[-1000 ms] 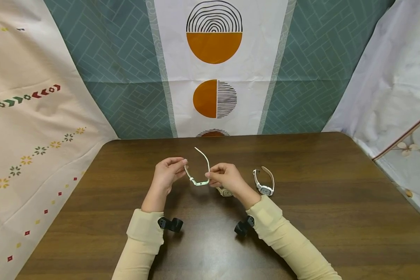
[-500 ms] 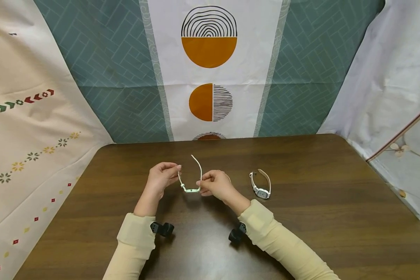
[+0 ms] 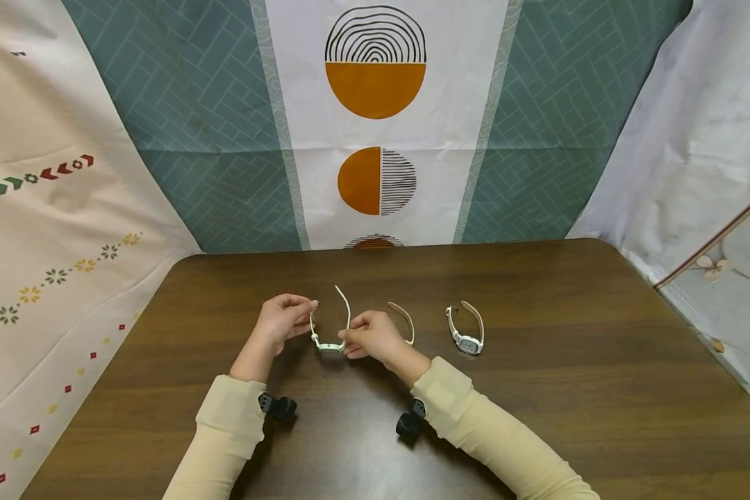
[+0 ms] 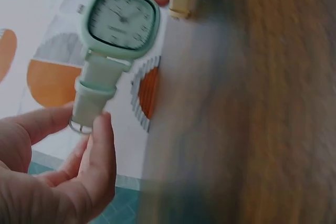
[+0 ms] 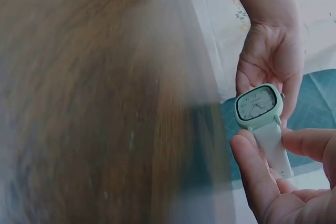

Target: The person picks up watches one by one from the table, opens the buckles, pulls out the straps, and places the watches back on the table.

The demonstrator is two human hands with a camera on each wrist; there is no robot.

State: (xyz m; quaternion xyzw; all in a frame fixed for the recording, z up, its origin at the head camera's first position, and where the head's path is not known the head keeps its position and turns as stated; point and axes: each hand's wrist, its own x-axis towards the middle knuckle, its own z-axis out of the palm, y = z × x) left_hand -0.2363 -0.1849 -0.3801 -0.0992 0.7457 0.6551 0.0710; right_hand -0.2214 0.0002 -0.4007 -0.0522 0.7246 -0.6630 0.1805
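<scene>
A pale green wristwatch (image 3: 331, 347) with a squarish dial is held between both hands, its strap ends curving up. My left hand (image 3: 280, 322) pinches the buckle end of the strap, and the metal buckle (image 4: 80, 127) shows at the fingertips in the left wrist view. My right hand (image 3: 375, 339) pinches the other strap half (image 5: 273, 145) close to the case. Behind the right hand lies a cream wristwatch (image 3: 404, 318), its dial hidden by that hand in the head view. A white wristwatch (image 3: 469, 344) lies farther right, dial toward me.
The brown wooden table (image 3: 569, 389) extends around the hands. A patterned teal and white cloth (image 3: 225, 194) hangs behind its far edge, with pale cloths at both sides. Black wrist cameras (image 3: 278, 407) are strapped at both cuffs.
Both hands have shifted left and slightly lower, carrying the green watch along. The cream watch's strap now shows beside the right hand. The white watch stays on the table.
</scene>
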